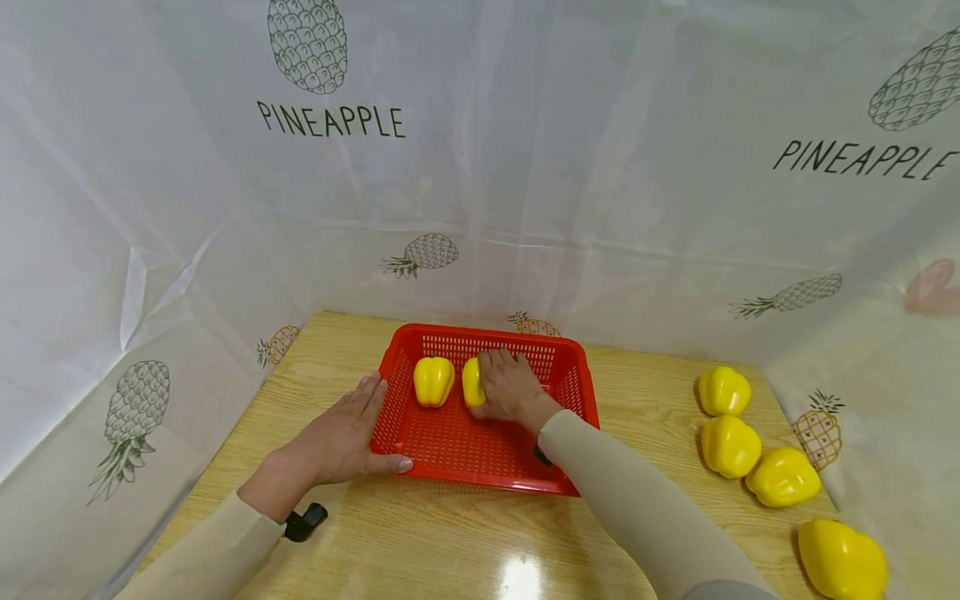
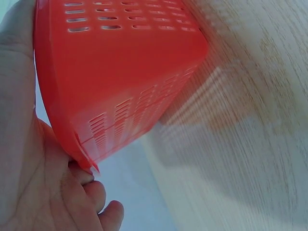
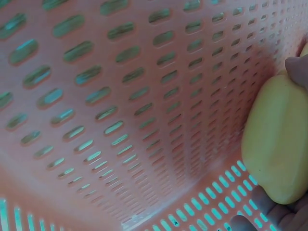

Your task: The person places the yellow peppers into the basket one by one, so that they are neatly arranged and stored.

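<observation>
Your left hand (image 1: 335, 440) lies with fingers outstretched against the red basket (image 1: 457, 442) at nine o'clock, probably bracing it. Your right hand (image 1: 513, 388) curls round one yellow pepper (image 1: 472, 385) inside, toward eleven o'clock, likely keeping it upright; the second pepper (image 1: 433, 382) sits apart at ten.

Table (image 1: 420, 533): light wood-grain top, glossy finish. Standing on it, around middle and toward far edge: red plastic basket (image 1: 465, 450), rectangular, perforated walls. Loose along right side, four items: yellow bell pepper (image 1: 724, 390), farthest back; second pepper (image 1: 731, 447), just in front; third pepper (image 1: 783, 477), just beside second, rightward and slightly nearer; fourth pepper (image 1: 842, 559), nearest, apart from others.
</observation>
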The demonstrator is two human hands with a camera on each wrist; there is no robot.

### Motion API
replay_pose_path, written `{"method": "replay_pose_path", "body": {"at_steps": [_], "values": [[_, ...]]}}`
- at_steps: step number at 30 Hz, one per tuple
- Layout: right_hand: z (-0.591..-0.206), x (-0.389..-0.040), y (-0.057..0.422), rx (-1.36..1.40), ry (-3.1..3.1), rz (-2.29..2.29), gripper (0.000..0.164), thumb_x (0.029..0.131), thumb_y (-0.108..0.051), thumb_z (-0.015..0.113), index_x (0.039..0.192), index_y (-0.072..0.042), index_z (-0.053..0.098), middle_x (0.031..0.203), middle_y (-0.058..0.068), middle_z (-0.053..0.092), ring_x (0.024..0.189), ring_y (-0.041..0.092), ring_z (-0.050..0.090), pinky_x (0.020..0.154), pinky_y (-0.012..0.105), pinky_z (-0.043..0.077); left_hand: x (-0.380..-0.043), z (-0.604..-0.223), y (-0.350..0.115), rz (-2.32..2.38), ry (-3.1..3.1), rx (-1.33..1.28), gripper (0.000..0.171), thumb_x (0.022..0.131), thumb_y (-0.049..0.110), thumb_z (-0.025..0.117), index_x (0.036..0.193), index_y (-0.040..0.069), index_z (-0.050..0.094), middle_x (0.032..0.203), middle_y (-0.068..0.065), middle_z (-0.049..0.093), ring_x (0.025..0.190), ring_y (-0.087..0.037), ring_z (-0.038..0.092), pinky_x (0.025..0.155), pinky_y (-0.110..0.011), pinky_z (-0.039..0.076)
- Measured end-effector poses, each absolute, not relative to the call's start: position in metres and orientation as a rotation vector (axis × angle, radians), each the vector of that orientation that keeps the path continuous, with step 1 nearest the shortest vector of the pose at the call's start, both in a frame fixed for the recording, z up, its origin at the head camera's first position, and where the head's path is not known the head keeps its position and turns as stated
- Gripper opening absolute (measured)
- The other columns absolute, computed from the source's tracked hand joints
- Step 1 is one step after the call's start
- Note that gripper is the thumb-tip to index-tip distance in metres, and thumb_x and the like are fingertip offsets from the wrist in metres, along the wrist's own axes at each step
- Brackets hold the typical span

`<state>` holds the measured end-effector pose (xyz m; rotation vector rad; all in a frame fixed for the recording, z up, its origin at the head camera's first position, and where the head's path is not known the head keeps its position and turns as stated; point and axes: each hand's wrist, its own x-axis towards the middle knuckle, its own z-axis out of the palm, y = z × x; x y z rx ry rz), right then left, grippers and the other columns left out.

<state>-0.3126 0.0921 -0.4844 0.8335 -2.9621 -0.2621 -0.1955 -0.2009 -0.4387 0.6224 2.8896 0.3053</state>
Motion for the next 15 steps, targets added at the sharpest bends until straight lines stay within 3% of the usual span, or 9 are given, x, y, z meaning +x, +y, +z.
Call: {"method": "replay_pose_path", "body": {"at_steps": [15], "values": [[-0.4824,-0.3109,0.0920,0.814,-3.017,-0.247,0.090,0.084,-0.075,0.072,0.139,-0.008,0.045,0.124,0.011,0.060,0.117,0.029,0.056,0.105,0.050,0.054,-0.1943,-0.4346,-0.1988,0.342,2.881,0.633,0.135,0.082,0.090,0.057,0.164,-0.009,0.017,0.174,-0.027,0.012,0.161,-0.046,0.016,0.128,-0.060,0.025]]}}
